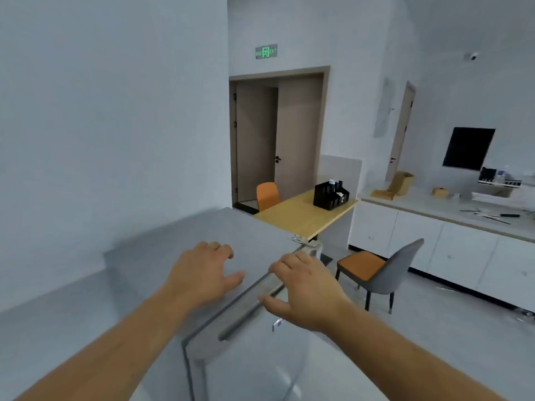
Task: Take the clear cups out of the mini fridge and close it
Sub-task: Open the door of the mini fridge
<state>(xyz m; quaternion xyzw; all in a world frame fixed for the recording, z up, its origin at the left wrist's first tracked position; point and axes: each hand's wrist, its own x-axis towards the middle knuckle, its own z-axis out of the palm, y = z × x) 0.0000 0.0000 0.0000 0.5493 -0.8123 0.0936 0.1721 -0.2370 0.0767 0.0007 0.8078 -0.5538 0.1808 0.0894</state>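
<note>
The right hand (307, 287) curls over the top edge of the mini fridge (162, 256) door (254, 357). The left hand (202, 273) hovers open and empty. No cups show; all seems left.

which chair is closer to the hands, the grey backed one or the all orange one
The grey-backed chair with the orange seat, right of the hands; the all-orange chair stands far off by the doorway.

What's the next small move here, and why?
Probably pull the fridge door open with the right hand: its fingers curl over the door's top edge by the handle, the left hand rests on the fridge top, no cups visible.
</note>
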